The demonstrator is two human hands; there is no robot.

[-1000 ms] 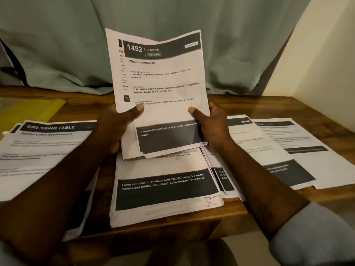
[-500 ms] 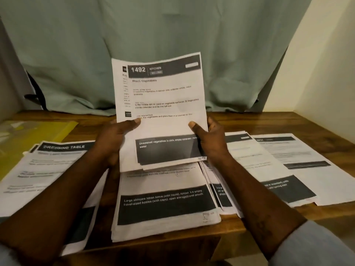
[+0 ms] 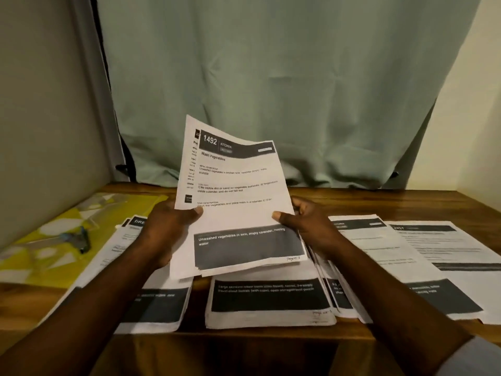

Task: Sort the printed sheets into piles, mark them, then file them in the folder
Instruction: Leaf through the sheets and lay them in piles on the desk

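White sheets point(image 3: 238, 196) (top one headed 1492 Kitchen) held tilted above desk point(image 3: 352, 196), left hand point(image 3: 168, 229) and right hand point(image 3: 306, 226) each gripping a side edge, piles point(image 3: 268, 305) beneath, yellow folder point(image 3: 67, 240) far left.

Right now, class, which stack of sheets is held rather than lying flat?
The 1492 KITCHEN stack: the left hand and right hand grip its sides, tilting it up. The other stacks lie flat on the table.

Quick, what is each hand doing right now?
Left hand: holding the sheets by their left edge.
Right hand: holding the same sheets by their right edge.
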